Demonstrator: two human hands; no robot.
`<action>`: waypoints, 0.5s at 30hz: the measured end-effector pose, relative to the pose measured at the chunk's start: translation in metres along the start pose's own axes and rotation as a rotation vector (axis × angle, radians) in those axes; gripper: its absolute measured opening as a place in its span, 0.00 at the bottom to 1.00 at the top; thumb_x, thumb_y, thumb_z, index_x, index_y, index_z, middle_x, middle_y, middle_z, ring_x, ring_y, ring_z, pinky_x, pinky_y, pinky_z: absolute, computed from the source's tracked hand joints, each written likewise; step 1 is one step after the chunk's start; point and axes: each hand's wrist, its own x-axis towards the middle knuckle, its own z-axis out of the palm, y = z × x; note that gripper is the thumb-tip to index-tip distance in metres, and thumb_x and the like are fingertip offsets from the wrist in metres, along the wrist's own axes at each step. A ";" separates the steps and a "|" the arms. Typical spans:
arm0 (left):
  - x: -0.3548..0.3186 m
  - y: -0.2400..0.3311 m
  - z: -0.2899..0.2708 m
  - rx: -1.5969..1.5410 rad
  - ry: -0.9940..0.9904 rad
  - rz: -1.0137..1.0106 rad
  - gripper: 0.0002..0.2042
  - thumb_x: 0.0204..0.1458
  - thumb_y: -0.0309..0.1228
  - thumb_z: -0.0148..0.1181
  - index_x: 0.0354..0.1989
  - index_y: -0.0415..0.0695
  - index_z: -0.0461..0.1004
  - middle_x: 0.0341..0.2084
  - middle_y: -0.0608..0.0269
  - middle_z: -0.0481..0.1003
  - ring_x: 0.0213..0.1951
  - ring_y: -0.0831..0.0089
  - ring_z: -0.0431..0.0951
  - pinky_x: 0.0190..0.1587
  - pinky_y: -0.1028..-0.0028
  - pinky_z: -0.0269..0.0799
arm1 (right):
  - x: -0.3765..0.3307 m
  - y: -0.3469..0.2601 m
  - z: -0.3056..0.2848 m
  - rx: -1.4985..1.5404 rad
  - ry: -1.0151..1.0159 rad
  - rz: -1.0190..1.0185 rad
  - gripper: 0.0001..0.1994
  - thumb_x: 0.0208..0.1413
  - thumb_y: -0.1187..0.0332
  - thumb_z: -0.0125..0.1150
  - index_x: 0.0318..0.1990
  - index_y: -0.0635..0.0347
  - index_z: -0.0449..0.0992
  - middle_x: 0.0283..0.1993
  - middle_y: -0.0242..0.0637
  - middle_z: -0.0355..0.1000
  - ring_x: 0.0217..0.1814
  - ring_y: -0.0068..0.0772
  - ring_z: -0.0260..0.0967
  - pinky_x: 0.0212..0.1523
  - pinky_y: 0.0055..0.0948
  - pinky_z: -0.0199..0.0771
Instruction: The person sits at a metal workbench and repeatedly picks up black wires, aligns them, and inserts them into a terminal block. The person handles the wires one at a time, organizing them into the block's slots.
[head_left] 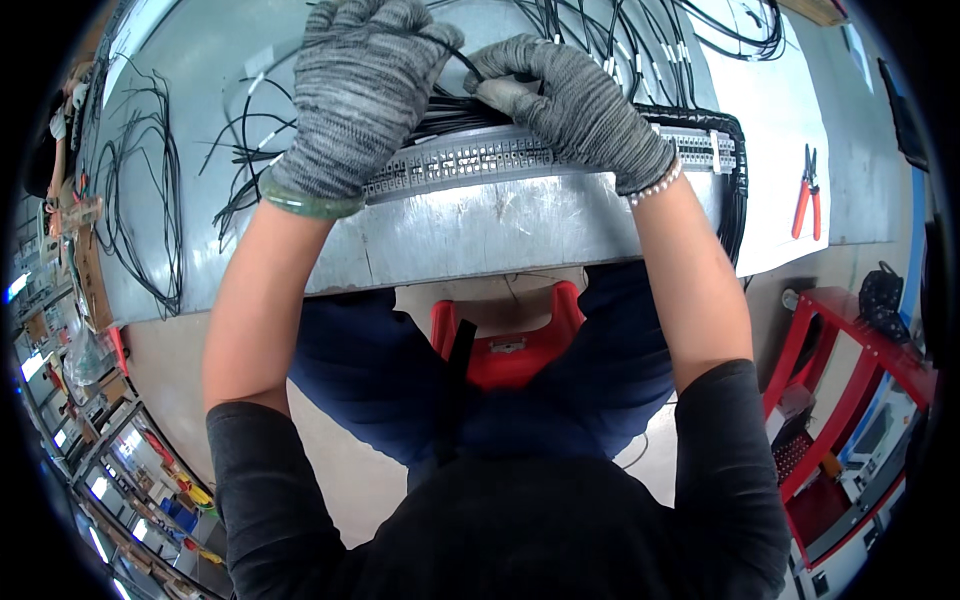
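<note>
Gripping a thin black cable (464, 62), the grey-gloved left hand (358, 100) curls closed around it while the right hand (572, 95) pinches it between thumb and fingers. That cable sits just beyond a grey terminal-block strip (480, 162), which runs along the near side of the metal worktop (480, 235). A black wire bundle (738, 180) bends round the strip's right end. Farther right, red-handled wire cutters (807, 195) lie on a white sheet (775, 130); loose black wires (172, 200) loop at far left. Below stands a red stool (508, 360).
</note>
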 end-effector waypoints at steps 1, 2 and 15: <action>0.004 0.001 -0.003 0.051 -0.029 0.020 0.09 0.51 0.35 0.60 0.40 0.50 0.79 0.36 0.66 0.76 0.42 0.68 0.74 0.55 0.67 0.64 | 0.004 -0.002 -0.004 -0.017 -0.086 0.043 0.17 0.54 0.53 0.60 0.45 0.54 0.78 0.40 0.40 0.77 0.43 0.36 0.75 0.49 0.34 0.73; 0.001 0.000 -0.002 0.009 -0.043 -0.018 0.13 0.48 0.35 0.61 0.43 0.49 0.77 0.40 0.63 0.75 0.48 0.64 0.71 0.59 0.64 0.58 | 0.004 -0.007 -0.004 -0.052 -0.053 0.053 0.17 0.54 0.54 0.61 0.45 0.55 0.78 0.38 0.40 0.78 0.42 0.36 0.75 0.48 0.34 0.73; -0.046 0.027 -0.016 -1.207 0.321 -0.759 0.12 0.55 0.35 0.59 0.42 0.40 0.77 0.33 0.61 0.80 0.31 0.76 0.77 0.37 0.78 0.72 | 0.000 -0.004 -0.010 0.263 -0.005 0.150 0.13 0.56 0.66 0.58 0.47 0.59 0.73 0.35 0.33 0.72 0.37 0.21 0.68 0.40 0.21 0.69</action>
